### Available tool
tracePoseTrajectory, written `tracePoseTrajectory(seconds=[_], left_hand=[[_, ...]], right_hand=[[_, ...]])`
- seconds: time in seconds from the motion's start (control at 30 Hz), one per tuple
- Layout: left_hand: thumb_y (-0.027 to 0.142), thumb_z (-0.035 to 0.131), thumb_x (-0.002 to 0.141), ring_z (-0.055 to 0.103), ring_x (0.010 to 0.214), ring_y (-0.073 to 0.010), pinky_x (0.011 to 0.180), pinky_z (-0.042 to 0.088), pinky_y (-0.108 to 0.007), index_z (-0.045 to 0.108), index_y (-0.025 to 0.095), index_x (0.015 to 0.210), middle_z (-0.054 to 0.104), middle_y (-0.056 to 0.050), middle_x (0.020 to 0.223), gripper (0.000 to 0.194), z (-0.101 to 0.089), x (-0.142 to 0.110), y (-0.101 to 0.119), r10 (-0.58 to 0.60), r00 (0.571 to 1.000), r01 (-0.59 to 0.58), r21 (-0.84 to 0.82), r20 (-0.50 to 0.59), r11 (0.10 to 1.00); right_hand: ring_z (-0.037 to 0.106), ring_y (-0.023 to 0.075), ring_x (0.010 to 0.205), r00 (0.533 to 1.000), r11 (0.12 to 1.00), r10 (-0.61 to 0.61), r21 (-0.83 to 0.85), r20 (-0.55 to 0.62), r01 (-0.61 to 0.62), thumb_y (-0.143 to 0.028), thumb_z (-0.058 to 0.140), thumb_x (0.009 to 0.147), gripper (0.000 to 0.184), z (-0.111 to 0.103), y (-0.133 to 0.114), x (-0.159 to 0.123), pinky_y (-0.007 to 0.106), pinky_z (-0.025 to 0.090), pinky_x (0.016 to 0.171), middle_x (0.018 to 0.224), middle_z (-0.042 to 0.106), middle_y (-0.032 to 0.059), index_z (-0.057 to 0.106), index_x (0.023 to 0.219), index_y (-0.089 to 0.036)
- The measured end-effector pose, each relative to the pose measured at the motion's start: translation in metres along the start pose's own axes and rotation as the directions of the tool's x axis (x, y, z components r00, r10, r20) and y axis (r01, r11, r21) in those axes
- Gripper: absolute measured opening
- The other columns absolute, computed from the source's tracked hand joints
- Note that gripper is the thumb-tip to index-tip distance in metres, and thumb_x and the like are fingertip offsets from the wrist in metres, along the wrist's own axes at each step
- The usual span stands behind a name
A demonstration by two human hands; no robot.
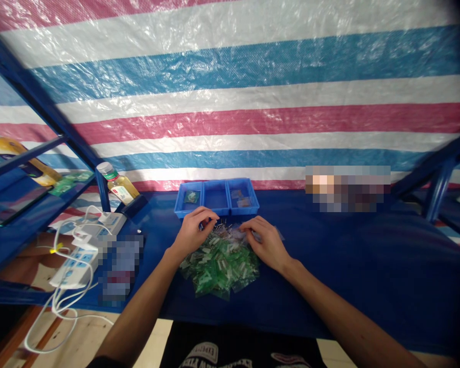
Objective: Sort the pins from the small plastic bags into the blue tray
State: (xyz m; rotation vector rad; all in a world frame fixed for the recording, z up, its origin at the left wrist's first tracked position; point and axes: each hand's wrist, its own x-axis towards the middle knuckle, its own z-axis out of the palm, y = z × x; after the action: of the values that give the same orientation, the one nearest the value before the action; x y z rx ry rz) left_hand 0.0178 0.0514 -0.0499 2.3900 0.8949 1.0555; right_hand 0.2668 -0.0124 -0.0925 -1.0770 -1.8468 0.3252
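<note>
A heap of small clear packets with green contents [224,266] lies on the blue table between my forearms. At its far edge is a small pile of short metal pieces [223,225], too small to name surely. My left hand [195,231] is above the heap's far left side, thumb and index finger closed together; whatever is between them is hidden. My right hand [267,243] is at the far right side, fingers pinched at a clear plastic bag [237,232]. Behind my hands stands a blue three-compartment tray [216,210]. Its left compartment holds a green packet [191,197], its right one small packets [240,199].
Left on the table are a drink bottle [118,186], white power strips [74,263] with tangled cables, and a blurred object [121,268]. Another blurred object [347,189] lies at the back right. Blue metal frame posts [440,189] flank the table; a striped sheet [253,117] hangs behind.
</note>
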Motion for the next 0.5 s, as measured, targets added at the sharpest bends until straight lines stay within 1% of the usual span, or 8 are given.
tracePoseTrajectory(seconds=[0.07,0.17,0.27,0.37,0.5], left_hand=[[0.021,0.060,0.099,0.064,0.083,-0.0145,0.070,0.051,-0.025,0.071,0.017,0.098,0.069,-0.007,0.097,0.011,0.001,0.000,0.007,0.047,0.999,-0.048,-0.036,-0.025,0.998],[0.020,0.061,0.099,0.067,0.092,-0.0171,0.081,0.054,-0.029,0.072,0.017,0.097,0.071,-0.009,0.098,0.012,0.004,-0.001,0.014,0.112,0.993,-0.113,-0.080,-0.023,0.990],[0.018,0.062,0.098,0.067,0.093,-0.0177,0.086,0.055,-0.031,0.073,0.017,0.099,0.071,-0.009,0.097,0.011,0.009,-0.003,0.018,0.160,0.987,-0.159,-0.119,-0.002,0.980],[0.016,0.063,0.097,0.068,0.094,-0.0177,0.086,0.055,-0.031,0.074,0.018,0.101,0.072,-0.009,0.096,0.012,0.011,-0.004,0.020,0.181,0.983,-0.179,-0.152,0.004,0.972],[0.016,0.064,0.096,0.068,0.094,-0.0184,0.086,0.056,-0.031,0.074,0.018,0.102,0.073,-0.009,0.096,0.012,0.011,-0.004,0.021,0.178,0.984,-0.176,-0.175,-0.001,0.969]], right_hand=[[0.065,0.0242,0.088,1.000,1.000,-0.005,0.000,0.005,0.005,-0.006,0.053,0.094,0.025,0.000,-0.001,0.000,0.038,0.053,0.079,0.092,0.073,0.0050,0.069,0.100,-0.024],[0.064,0.0246,0.089,0.999,1.000,-0.023,0.004,0.035,0.022,-0.010,0.055,0.096,0.021,0.002,-0.003,0.000,0.039,0.054,0.079,0.092,0.072,0.0055,0.069,0.101,-0.024],[0.064,0.0255,0.094,0.996,0.999,-0.050,0.008,0.078,0.050,-0.014,0.058,0.097,0.016,0.003,-0.006,0.000,0.042,0.054,0.084,0.097,0.073,0.0062,0.069,0.104,-0.024],[0.063,0.0262,0.097,0.992,0.998,-0.062,0.005,0.114,0.061,-0.018,0.059,0.099,0.014,0.004,-0.008,0.000,0.043,0.054,0.086,0.099,0.073,0.0067,0.069,0.106,-0.025],[0.062,0.0264,0.095,0.997,1.000,-0.014,-0.008,0.077,0.014,-0.020,0.058,0.100,0.010,0.004,-0.006,0.000,0.043,0.054,0.082,0.095,0.072,0.0067,0.068,0.102,-0.024]])
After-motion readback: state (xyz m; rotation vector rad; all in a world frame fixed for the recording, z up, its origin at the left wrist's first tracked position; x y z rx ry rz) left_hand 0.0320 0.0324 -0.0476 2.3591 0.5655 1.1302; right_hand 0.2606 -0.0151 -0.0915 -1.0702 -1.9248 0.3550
